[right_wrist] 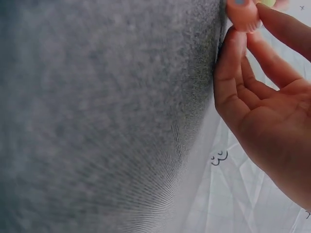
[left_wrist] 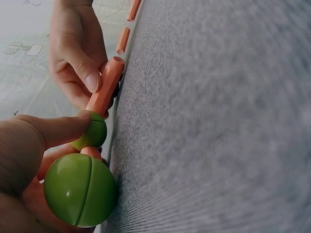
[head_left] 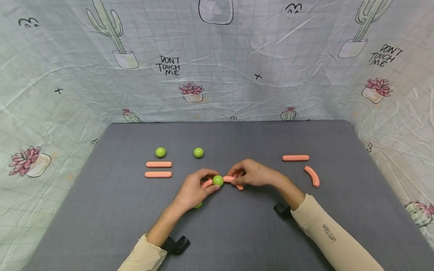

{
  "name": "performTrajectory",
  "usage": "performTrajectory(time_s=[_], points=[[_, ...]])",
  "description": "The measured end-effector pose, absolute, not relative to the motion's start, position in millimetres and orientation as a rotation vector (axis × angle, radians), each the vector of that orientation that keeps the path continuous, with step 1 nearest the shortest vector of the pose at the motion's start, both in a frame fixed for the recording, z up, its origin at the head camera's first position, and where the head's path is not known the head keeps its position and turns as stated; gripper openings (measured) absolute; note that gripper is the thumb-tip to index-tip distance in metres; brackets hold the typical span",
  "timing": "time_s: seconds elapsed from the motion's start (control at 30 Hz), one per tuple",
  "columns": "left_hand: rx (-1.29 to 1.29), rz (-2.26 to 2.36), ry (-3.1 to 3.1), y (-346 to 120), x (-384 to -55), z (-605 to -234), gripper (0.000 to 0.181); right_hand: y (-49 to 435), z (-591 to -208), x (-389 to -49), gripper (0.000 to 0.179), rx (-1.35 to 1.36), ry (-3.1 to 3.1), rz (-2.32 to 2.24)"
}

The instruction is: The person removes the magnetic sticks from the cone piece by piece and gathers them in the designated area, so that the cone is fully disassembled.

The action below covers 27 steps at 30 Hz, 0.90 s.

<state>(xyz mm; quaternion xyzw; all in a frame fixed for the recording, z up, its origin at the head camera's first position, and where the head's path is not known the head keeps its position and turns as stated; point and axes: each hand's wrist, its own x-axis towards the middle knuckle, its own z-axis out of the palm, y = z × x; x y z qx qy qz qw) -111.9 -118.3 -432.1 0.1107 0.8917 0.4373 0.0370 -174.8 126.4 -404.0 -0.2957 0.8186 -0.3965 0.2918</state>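
Near the middle of the table my left hand [head_left: 194,190] pinches a glossy green ball [head_left: 218,181] between thumb and fingers. A salmon-pink curved stick [head_left: 206,183] runs from that ball back under the palm, with another green ball [left_wrist: 80,191] at its far end, mostly covered by the hand in the head view. My right hand [head_left: 253,173] pinches a second curved pink stick [head_left: 239,186], its left end right at the pinched ball. In the left wrist view this stick [left_wrist: 106,86] lines up with the smaller-looking ball [left_wrist: 97,131]. The right wrist view shows its ridged end [right_wrist: 244,19] between the fingertips.
On the left lie two straight pink sticks [head_left: 159,164], with a green ball [head_left: 161,152] behind them and another ball [head_left: 198,152] farther right. A straight stick [head_left: 295,158] and a curved stick [head_left: 312,177] lie at right. A printed curtain [head_left: 230,98] stands behind the grey table [head_left: 237,233].
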Motion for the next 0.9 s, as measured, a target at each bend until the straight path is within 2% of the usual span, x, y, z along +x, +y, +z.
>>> performTrajectory(time_s=[0.23,0.9], points=[[0.339,1.35,2.737,-117.2,-113.5,-434.8,0.033,130.5,-408.8,-174.1,0.021,-0.751,2.141,-1.119],[0.317,1.282,2.714,-113.3,-118.0,-438.2,0.033,137.2,-413.1,-170.1,0.031,-0.714,1.995,-1.217]])
